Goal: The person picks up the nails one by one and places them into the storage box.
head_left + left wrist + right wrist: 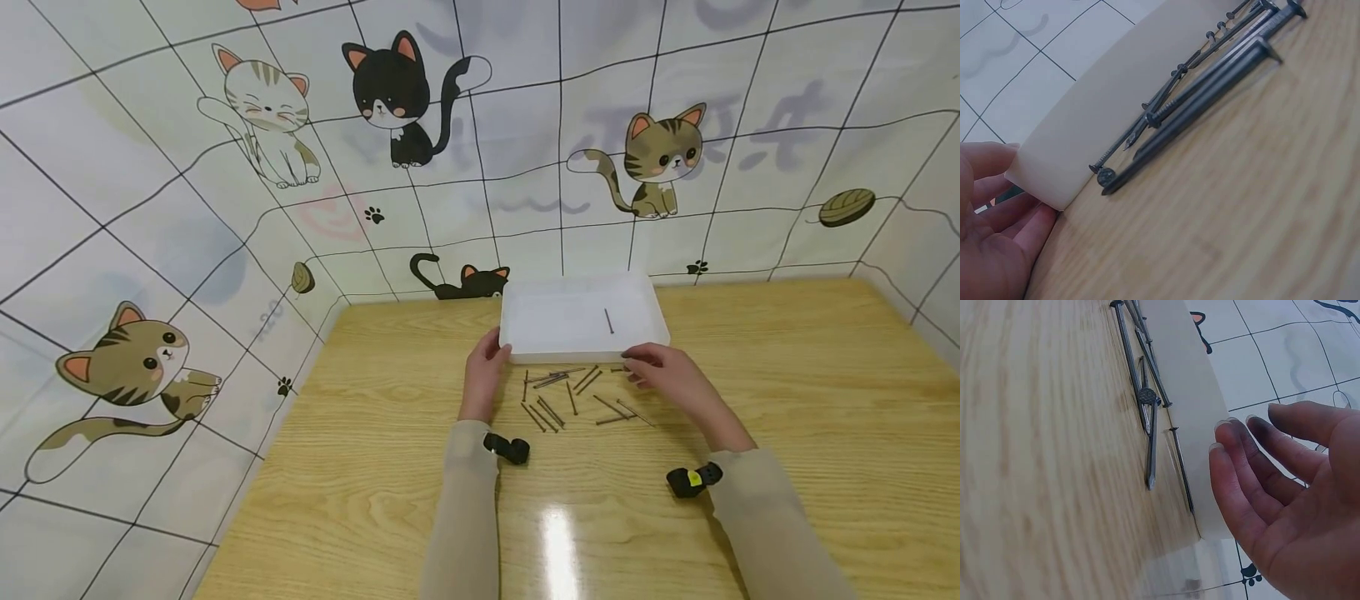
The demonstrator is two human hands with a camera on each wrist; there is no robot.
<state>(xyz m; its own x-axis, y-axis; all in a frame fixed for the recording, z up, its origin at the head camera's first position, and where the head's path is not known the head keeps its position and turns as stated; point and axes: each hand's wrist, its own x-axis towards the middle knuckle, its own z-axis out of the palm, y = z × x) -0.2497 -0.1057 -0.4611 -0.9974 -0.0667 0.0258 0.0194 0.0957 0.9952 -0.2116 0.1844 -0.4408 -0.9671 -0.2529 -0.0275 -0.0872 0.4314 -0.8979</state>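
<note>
Thumb and fingers of the left hand [483, 377] are gripping the white tray [555, 325] by its near left corner, while the right hand [662, 371] is holding nothing, its fingers loosely bent at the near right corner; whether they are touching the wall there, I cannot tell. The tray is standing along the desk's [360, 500] far edge, and the loose nails [1194, 112] are lying scattered between the tray's near edge and the sleeves [468, 517]. With one corner alone plainly held, any pull is likely to be swinging the tray askew, its near edge sweeping the closest nails across the desk. Where nails are crossing, picking up one is probably dragging its neighbour, and the sharp tips are threatening the fingertips. One nail inside [609, 322] is lying free in the tray's right half, so tilting is risking a slide. The tray is looking plain, smooth and shallow; the nails are showing dark grey, straight shanks, flat cross-hatched heads and pointed ends.
</note>
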